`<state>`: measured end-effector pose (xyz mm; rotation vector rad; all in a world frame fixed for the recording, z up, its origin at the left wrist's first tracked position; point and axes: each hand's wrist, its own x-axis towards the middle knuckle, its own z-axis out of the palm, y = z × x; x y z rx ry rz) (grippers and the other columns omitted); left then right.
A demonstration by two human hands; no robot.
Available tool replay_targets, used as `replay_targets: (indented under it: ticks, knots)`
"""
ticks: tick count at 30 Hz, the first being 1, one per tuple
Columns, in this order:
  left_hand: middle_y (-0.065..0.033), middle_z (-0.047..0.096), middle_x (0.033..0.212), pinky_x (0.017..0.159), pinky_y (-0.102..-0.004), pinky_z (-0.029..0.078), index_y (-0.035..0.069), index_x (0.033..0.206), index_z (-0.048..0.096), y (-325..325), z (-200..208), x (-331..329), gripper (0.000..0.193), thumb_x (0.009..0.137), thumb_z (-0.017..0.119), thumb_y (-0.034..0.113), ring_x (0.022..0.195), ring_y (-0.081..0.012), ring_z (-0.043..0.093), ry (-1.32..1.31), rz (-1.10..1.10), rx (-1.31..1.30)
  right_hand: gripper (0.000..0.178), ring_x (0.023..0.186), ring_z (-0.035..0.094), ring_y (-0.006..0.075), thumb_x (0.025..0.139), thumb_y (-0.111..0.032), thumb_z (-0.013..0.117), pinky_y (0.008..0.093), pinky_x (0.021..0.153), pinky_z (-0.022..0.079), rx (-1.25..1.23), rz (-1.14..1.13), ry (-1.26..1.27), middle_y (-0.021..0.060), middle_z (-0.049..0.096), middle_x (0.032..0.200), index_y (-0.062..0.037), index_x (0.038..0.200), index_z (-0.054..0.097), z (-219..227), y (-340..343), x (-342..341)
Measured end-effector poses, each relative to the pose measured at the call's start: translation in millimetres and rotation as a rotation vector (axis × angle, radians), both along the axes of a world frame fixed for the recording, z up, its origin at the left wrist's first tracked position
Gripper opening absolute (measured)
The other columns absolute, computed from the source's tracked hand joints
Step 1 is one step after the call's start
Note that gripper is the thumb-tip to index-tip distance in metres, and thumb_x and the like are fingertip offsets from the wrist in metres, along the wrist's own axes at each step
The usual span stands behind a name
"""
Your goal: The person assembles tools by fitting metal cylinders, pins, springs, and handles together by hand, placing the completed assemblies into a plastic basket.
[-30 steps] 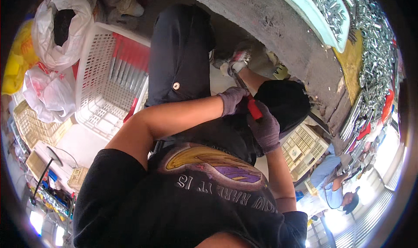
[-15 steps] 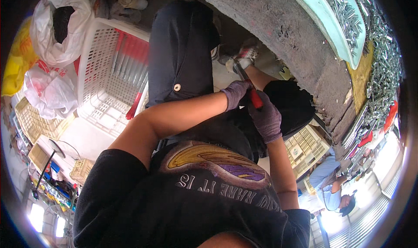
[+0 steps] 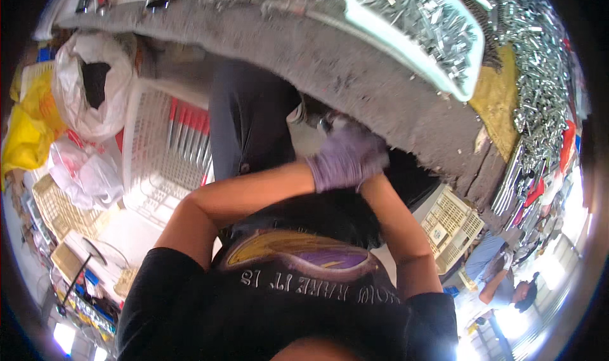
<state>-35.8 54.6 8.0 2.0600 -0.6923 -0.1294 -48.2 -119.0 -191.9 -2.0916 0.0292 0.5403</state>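
My hands are together over my lap, both in greyish-purple gloves and smeared by motion. My left hand (image 3: pixel 342 159) lies across the front with its fingers curled; what they close on is hidden. Mostly behind it is my right hand (image 3: pixel 377 160), whose fingers I cannot make out. A small dark shape shows just beyond the left hand, too blurred to name. To the left, a white slotted plastic crate (image 3: pixel 143 148) stands beside my leg. Several red-handled metal tools (image 3: pixel 189 129) lie lined up in it.
A rough grey bench edge (image 3: pixel 304 53) curves ahead, bearing a pale green tray (image 3: pixel 468 93) of short metal pieces. Loose metal parts (image 3: pixel 545 75) heap at the right. White sacks (image 3: pixel 63 82) stand at the left, a cream crate (image 3: pixel 451 224) at the right. Another person (image 3: pixel 501 285) sits beyond.
The red-handled tool that both hands gripped is now out of sight behind the gloves. My left hand has come over the right one. The view has shifted, showing more of the bench and tray.
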Motion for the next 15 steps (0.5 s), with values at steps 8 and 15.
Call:
replay_targets:
  ticks: [8, 15]
  knots:
    - [-0.0111, 0.063, 0.100, 0.084, -0.0465, 0.045, 0.013, 0.110, 0.060, -31.4, -84.0, -21.5, 0.038, 0.080, 0.054, 0.036, 0.094, -0.0316, 0.059, 0.045, -0.177, -0.063, 0.038, 0.108, 0.058, 0.0330, 0.083, -0.036, 0.055, 0.0431, 0.086, 0.049, -0.147, 0.206, -0.031, 0.0130, 0.059, 0.118, -0.0123, 0.113, 0.057, 34.3, 17.1, -19.6]
    - [-0.0154, 0.065, 0.097, 0.077, -0.0424, 0.049, 0.015, 0.115, 0.058, -39.7, -18.9, -9.2, 0.037, 0.084, 0.051, 0.034, 0.090, -0.0353, 0.061, 0.158, -0.243, -0.004, 0.037, 0.107, 0.058, 0.0338, 0.084, -0.034, 0.054, 0.0438, 0.086, 0.049, -0.333, 0.254, -0.049, 0.0133, 0.060, 0.116, -0.0118, 0.112, 0.057, 71.9, -17.5, -51.2]
